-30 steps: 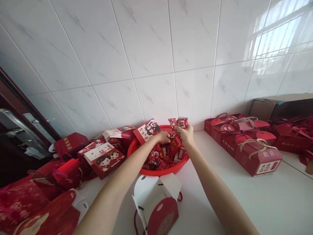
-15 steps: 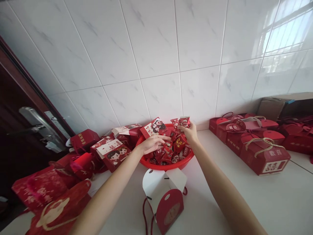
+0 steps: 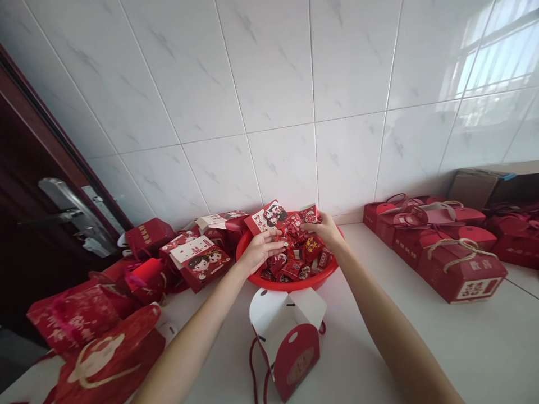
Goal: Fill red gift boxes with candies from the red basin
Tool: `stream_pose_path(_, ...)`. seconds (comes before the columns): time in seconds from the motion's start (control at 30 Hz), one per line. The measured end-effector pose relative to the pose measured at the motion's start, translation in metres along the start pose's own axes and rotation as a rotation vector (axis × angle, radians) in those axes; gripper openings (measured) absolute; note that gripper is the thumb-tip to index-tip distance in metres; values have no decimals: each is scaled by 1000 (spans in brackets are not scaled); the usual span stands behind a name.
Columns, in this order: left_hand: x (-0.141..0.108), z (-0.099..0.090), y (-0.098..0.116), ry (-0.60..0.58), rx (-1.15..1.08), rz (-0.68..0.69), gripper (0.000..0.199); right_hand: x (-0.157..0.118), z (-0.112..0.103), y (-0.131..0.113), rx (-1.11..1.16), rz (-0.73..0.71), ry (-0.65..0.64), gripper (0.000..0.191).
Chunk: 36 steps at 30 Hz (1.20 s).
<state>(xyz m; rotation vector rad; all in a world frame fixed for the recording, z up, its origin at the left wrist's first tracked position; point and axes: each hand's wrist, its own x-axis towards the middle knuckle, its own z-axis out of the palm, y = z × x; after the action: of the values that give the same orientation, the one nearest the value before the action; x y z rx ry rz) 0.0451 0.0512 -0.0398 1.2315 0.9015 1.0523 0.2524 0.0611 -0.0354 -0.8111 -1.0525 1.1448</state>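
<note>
Open box (image 3: pixel 297 359): on the worktop (image 3: pixel 353 348), in front of the basket; flaps raised, white inside showing, red cords hanging.
Left-edge boxes (image 3: pixel 76 322): red, crowded along the worktop's left edge, the nearest tied with rope.
Red basket (image 3: pixel 290 285): behind the open box, towards the worktop's back edge.
Loose packets (image 3: pixel 293 269): small, red, piled in the basket, below and between the 2 hands.
Left hand (image 3: pixel 259 251): over the basket's left side, fingers bent, thumb close; packets at the fingertips, grip cannot be told.
Right hand (image 3: pixel 326 230): over the basket's right rear rim, thumb and fingers closed on 2 held packets (image 3: pixel 310 214), which project beyond the fingertips.
Right-hand boxes (image 3: pixel 458 272): closed, red, well apart from the basket, reaching towards the worktop's back edge.
Carton (image 3: pixel 475 188): far right, near the back edge.
Tiled wall (image 3: pixel 278 84): behind the worktop.
</note>
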Motion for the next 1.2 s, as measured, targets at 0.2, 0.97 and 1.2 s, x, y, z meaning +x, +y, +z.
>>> stream_pose_path(0.2, -2, 2, 1, 12, 63, 50, 30, -6, 1, -3, -53, -28, -104, 29)
stream_pose_path(0.97, -1, 3, -1, 224, 385, 135, 43, -30, 29, -13, -192, -7, -324, 38)
stream_pose_path(1.2, -2, 7, -2, 194, 430, 183, 40, -29, 31, -12, -230, 54, -353, 48)
